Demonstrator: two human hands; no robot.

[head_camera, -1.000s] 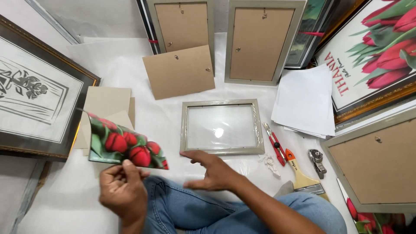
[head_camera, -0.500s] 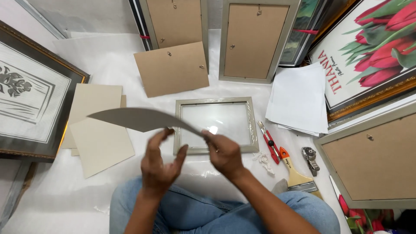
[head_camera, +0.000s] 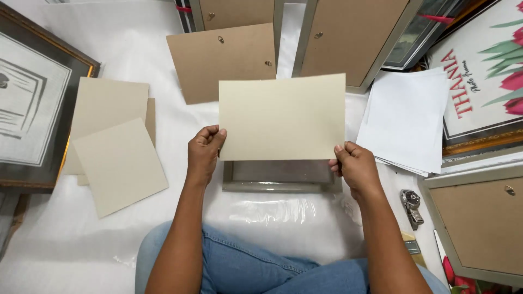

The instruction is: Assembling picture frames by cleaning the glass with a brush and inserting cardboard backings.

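Both hands hold one cream-coloured card sheet (head_camera: 282, 117) flat, blank side up, above a small silver picture frame (head_camera: 280, 178) lying on the white cloth. My left hand (head_camera: 204, 154) pinches the sheet's lower left corner. My right hand (head_camera: 354, 167) grips its lower right corner. The sheet hides most of the frame; only the frame's near edge shows below it.
Several cream card sheets (head_camera: 111, 147) lie at the left beside a dark framed print (head_camera: 32, 103). A brown backing board (head_camera: 223, 60) and frame backs (head_camera: 348, 38) stand behind. White papers (head_camera: 406, 120), a wristwatch (head_camera: 411, 207), another frame back (head_camera: 479, 223) and a tulip poster (head_camera: 485, 81) lie at the right.
The sheet with the red tulip picture was turned over and brought from my left hand into both hands, now flat over the small frame with its blank side up.
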